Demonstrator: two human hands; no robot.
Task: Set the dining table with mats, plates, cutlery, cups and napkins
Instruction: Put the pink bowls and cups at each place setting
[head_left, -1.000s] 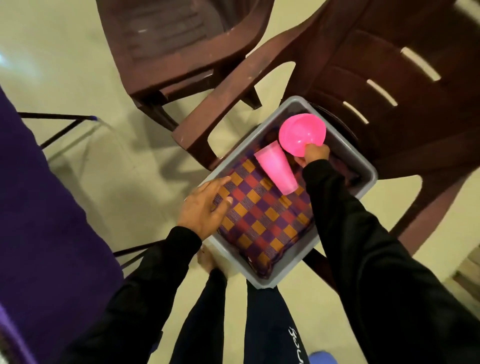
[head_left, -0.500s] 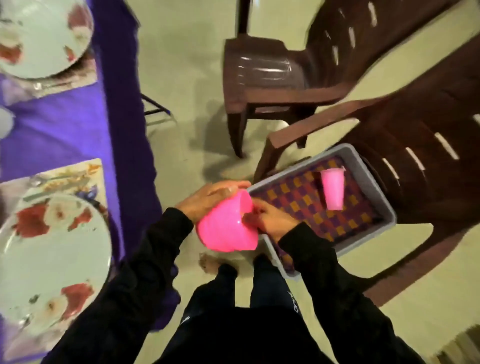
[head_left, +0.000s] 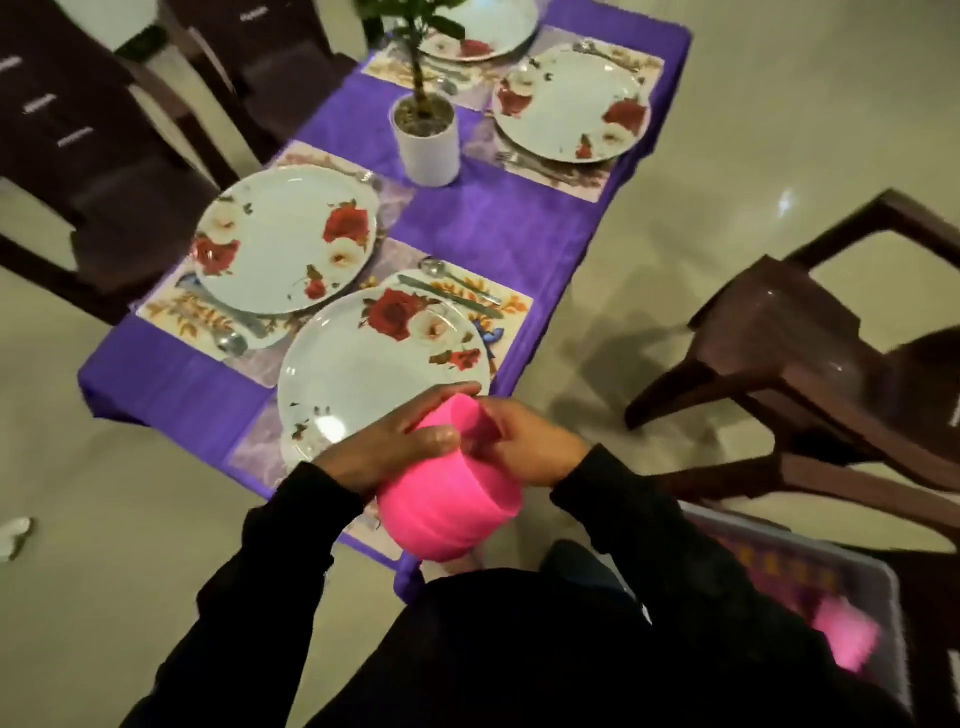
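Observation:
A stack of pink plastic cups (head_left: 447, 512) hangs in front of my chest over the near table edge. My left hand (head_left: 387, 449) grips the stack from the left side. My right hand (head_left: 524, 447) pinches the rim of the top cup. On the purple tablecloth (head_left: 493, 228) lie floral mats with flowered plates: a near plate (head_left: 363, 364), a left plate (head_left: 283, 239), and a far right plate (head_left: 569, 104). Spoons and forks lie beside the plates. Another pink cup (head_left: 844, 636) lies in the grey bin (head_left: 893, 592) at the lower right.
A white potted plant (head_left: 426, 135) stands mid-table. Dark brown plastic chairs stand at the left (head_left: 78, 140) and right (head_left: 810, 358) of the table. The bin rests on a chair beside me, with checked cloth inside. Pale floor surrounds the table.
I have lifted the pink cup stack out of the bin and turned left toward the table. My left hand left the checked cloth and now holds the stack together with my right.

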